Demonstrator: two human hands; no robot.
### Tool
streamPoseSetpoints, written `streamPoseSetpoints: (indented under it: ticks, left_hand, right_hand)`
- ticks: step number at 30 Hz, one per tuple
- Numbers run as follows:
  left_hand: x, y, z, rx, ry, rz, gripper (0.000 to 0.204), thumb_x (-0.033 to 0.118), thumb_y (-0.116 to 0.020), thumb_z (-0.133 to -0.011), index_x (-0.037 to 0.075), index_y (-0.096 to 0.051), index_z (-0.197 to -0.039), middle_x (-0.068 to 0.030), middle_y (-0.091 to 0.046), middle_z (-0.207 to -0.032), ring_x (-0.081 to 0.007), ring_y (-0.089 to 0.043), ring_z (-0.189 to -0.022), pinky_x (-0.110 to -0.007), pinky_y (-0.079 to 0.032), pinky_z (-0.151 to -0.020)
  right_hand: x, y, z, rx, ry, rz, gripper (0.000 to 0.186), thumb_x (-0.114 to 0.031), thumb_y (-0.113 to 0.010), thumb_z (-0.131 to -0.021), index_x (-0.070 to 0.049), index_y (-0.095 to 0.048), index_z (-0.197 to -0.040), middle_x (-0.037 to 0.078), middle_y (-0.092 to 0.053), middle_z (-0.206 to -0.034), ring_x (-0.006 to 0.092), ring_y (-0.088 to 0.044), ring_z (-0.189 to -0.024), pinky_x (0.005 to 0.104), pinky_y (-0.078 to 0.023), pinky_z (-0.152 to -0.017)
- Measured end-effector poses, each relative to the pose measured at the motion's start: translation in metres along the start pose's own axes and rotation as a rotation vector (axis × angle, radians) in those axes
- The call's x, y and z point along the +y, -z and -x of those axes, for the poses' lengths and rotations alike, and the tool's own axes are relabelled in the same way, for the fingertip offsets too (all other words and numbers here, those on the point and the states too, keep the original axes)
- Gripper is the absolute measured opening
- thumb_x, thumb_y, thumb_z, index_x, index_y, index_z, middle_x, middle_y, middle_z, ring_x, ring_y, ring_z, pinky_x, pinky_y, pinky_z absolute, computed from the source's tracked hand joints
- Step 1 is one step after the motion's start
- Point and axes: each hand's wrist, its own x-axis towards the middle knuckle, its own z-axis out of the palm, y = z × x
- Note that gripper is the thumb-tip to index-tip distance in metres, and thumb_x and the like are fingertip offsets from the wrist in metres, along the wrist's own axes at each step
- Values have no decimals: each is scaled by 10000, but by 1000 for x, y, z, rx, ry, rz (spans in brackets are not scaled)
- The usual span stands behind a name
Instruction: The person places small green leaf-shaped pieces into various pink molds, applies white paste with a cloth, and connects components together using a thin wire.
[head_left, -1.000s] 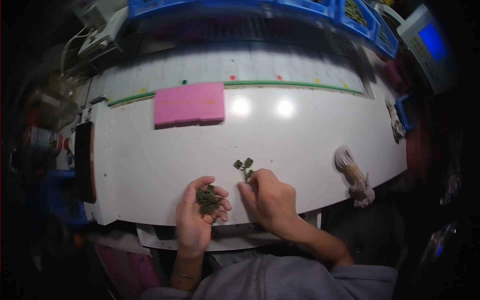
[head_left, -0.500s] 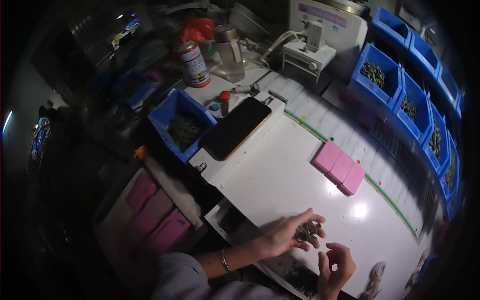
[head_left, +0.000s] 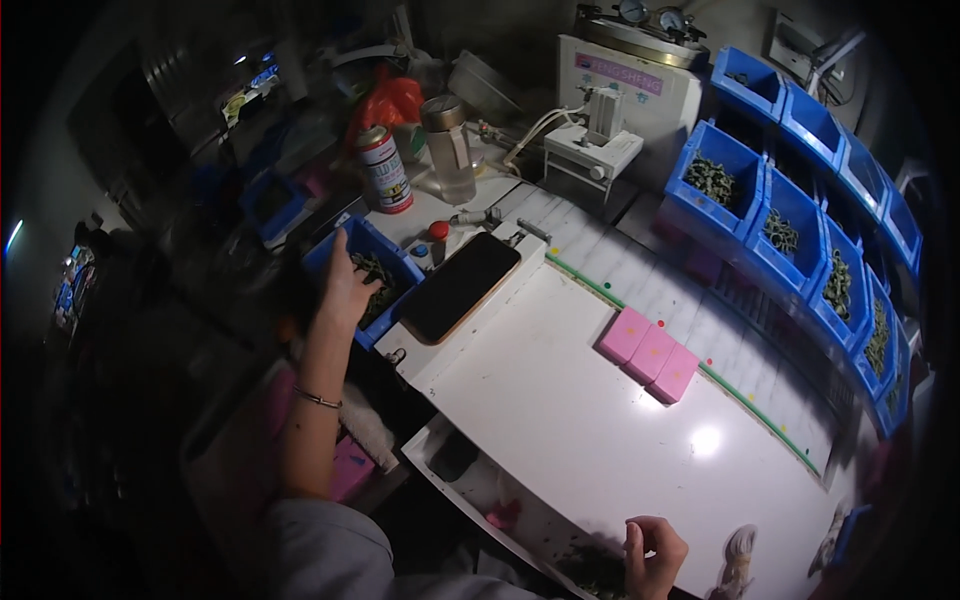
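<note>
"Reaching over the blue bin (head_left: 398, 262), the left hand (head_left: 348, 292) has its index finger stretched out. Is it holding anything?"

"I can't tell; its palm faces away from us. Dark green leafy pieces (head_left: 372, 268) lie in that bin, right by the fingers, so some are in already."

"And past the phone (head_left: 462, 290)?"

"More green bits (head_left: 595, 570) lie in the drawer (head_left: 484, 486), below the edge of the counter (head_left: 540, 370). Three pink blocks (head_left: 652, 356) sit in a row at the far side."

"What about the right hand (head_left: 655, 555)?"

"It's curled over the near edge, thumb close to forefinger. Whether that grip pinches anything, I can't tell."

"So how much is left?"

"Hard to judge. The racked bins (head_left: 715, 228) at right hold greens (head_left: 712, 182) too; nothing shows an end count."
</note>
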Motion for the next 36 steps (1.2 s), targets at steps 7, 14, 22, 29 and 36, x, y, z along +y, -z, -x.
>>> streamPoseSetpoints:
  ticks: [7, 14, 22, 29, 36]
  left_hand:
    - [-18, 23, -17, -58, -329, -158, 769, 538, -519, -836, 86, -258, -1402, -135, -247, -1437, -287, -178, -1345, -468, -95, -1088]
    - [-49, -66, 53, -210, -724, -500, 419, 172, -458, -912, 8, -407, -1295, -120, -428, -1317, -209, -376, -1242, -333, -258, -1039]
    - [-123, -171, 91, -808, -451, -682, 222, 81, -541, -868, -40, -580, -1050, -103, -575, -1089, -151, -563, -961, -259, -439, -845]
    - [-180, -259, 61, -861, -907, -953, 520, 273, -706, -736, 25, -533, -1159, -202, -512, -1142, -323, -488, -1086, -384, -401, -924]
    - [-227, -340, 8, -1023, -920, -1210, 760, 601, -665, -653, 71, -542, -1184, -205, -543, -1144, -362, -478, -1107, -451, -343, -960]
  right_hand:
    - [5, 8, 0, -11, -60, -14, 43, -21, -611, -802, 15, -595, -818, 84, -587, -659, 113, -544, -535, 228, -419, -515]
    - [15, 28, -11, 2, -80, 35, 75, -82, -609, -822, -18, -585, -853, 119, -604, -709, 241, -603, -579, 298, -469, -533]
    - [31, 69, -19, 39, -135, 95, 85, -89, -598, -834, -8, -587, -855, 121, -613, -698, 228, -601, -568, 291, -477, -540]
    - [72, 118, -101, 138, -37, 281, 142, -133, -595, -834, 5, -588, -867, 149, -607, -756, 266, -587, -611, 357, -473, -587]
    - [159, 138, -250, 306, 75, 794, 383, -251, -597, -823, 59, -541, -1040, 233, -562, -944, 414, -556, -808, 440, -478, -705]
